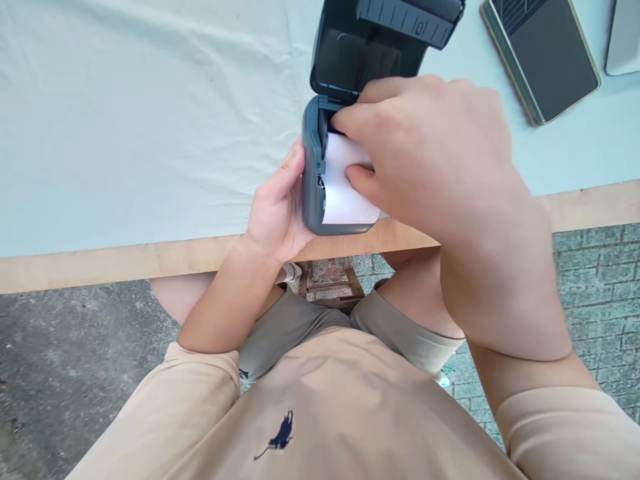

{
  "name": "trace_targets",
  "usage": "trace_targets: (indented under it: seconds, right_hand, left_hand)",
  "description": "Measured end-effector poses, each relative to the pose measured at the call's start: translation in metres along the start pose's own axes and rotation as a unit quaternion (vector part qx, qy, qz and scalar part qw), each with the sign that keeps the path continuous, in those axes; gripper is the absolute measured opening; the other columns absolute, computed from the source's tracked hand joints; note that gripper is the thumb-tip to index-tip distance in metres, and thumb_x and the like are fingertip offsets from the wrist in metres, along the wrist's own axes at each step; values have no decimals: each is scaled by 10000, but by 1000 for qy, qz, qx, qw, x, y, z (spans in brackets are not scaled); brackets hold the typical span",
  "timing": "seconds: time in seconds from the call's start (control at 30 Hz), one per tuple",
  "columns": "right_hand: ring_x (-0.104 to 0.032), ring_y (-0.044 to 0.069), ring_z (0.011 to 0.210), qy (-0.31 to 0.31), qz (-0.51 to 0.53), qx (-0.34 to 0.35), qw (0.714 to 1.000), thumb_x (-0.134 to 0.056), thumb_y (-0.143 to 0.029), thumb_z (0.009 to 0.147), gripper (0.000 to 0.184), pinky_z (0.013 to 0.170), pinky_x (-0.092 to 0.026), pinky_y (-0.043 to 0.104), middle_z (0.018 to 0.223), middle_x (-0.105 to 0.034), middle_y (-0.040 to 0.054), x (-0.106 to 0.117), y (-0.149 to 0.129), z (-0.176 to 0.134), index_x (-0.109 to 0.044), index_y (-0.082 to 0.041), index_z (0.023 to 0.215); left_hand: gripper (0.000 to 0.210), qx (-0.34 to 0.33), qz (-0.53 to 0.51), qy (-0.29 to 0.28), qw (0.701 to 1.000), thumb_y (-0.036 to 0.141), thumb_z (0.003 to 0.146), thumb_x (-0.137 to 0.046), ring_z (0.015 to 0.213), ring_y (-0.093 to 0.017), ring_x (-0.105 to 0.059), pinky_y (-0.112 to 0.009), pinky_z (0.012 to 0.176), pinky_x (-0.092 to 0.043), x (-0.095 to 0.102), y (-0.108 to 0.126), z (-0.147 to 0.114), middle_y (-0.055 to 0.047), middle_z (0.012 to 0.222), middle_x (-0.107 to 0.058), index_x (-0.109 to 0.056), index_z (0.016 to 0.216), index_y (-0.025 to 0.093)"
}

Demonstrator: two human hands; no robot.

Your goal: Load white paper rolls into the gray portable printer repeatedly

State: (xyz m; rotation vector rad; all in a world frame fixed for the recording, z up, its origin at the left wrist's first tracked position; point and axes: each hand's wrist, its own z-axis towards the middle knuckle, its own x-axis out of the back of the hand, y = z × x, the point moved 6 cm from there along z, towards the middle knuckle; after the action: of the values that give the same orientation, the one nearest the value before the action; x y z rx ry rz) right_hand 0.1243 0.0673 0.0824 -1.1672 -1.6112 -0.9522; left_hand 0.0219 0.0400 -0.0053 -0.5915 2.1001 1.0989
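Note:
A small dark grey portable printer [313,200] is held near the table's front edge, its black lid [370,63] swung up and away from me. My left hand [280,207] grips the printer's body from the left side, thumb along its edge. White paper [345,193], apparently a roll, sits in the open compartment, and its flat end reaches the printer's near edge. My right hand [425,147] is closed over the paper, with the thumb on its surface and a fingertip at its far side inside the compartment. The other right fingers are partly hidden behind the hand.
A pale cloth [150,133] covers the table, whose wooden front edge [100,261] is bare. To the right lies a dark, flat rectangular device [550,60] with a light rim. A grey object [625,40] is cut off at the right border. My legs are under the table.

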Motion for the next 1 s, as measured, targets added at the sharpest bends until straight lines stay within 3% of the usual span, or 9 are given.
trace_targets:
  seconds: [0.23, 0.37, 0.5, 0.7, 0.77, 0.87, 0.93, 0.97, 1.0]
  right_hand:
    - [-627, 272, 822, -37, -1, -7, 999, -536, -172, 831, 85, 588, -366, 376, 1022, -668, 99, 1, 3, 0, -509, -209, 758]
    - [-620, 253, 800, -23, 25, -3, 999, -560, -182, 827, 134, 625, -407, 385, 940, -653, 111, 5, 6, 0, -491, -204, 714]
    - [-608, 252, 813, -25, 10, 7, 1000, -575, -200, 814, 153, 616, -349, 367, 944, -645, 102, 6, 6, -2, -459, -206, 713]
    - [-566, 238, 802, -24, -10, 42, 999, -567, -245, 765, 101, 573, -264, 367, 946, -624, 65, 7, 6, -5, -468, -231, 775]
    - [-526, 204, 759, 15, 31, 65, 997, -586, -258, 722, 111, 612, -300, 370, 881, -602, 46, 15, 11, -11, -531, -244, 817]
    - [-438, 144, 644, 83, 180, 79, 977, -574, -327, 696, 154, 675, -318, 379, 715, -500, 7, 26, 34, -29, -590, -272, 839]
    - [-376, 139, 607, 81, 271, 33, 958, -576, -445, 718, 180, 648, -268, 384, 658, -401, 0, 18, 62, -38, -573, -284, 798]
    - [-333, 144, 610, 119, 286, 24, 950, -566, -484, 717, 206, 646, -247, 386, 648, -374, 5, 15, 76, -41, -529, -283, 740]
    - [-375, 178, 690, 205, 286, -4, 936, -535, -495, 732, 209, 696, -258, 400, 710, -400, 27, 15, 94, -43, -520, -288, 754]
  left_hand:
    - [330, 0, 17, 0, 1000, 289, 1070, -386, 1513, -325, -448, -477, 1208, -463, 3, -3, -1, -81, 1141, -748, -683, 1069, 146]
    - [350, -2, 18, -18, 1000, 279, 1071, -387, 1443, -341, -533, -508, 1180, -482, 1, -3, -2, -72, 1110, -748, -707, 1067, 139]
    - [299, -5, 20, -24, 1000, 255, 1063, -424, 1358, -329, -608, -529, 1183, -479, -1, -1, -4, -81, 1098, -748, -697, 1055, 132]
    - [309, 14, 20, -15, 1000, 279, 1075, -388, 1448, -295, -533, -460, 1205, -466, -3, -2, -4, -93, 1183, -744, -663, 1096, 139]
    - [346, 19, 8, -8, 1000, 262, 1081, -344, 1439, -289, -545, -449, 1193, -478, -2, -3, -3, -74, 1097, -753, -671, 1063, 146]
    - [365, 4, -17, -28, 999, 292, 1082, -364, 1365, -304, -612, -454, 1165, -509, -2, -1, -1, -62, 1076, -759, -694, 1076, 135]
    - [398, 2, -25, -40, 999, 325, 1084, -354, 1331, -302, -638, -457, 1138, -537, -2, 0, 1, -59, 1095, -765, -706, 1092, 139]
    - [411, 7, -23, -36, 999, 333, 1084, -341, 1325, -300, -643, -459, 1124, -550, 0, 0, 2, -58, 1096, -767, -708, 1088, 147]
    - [415, 13, -18, -29, 999, 338, 1083, -336, 1328, -297, -642, -455, 1114, -559, 1, 0, 2, -58, 1092, -770, -707, 1076, 155]
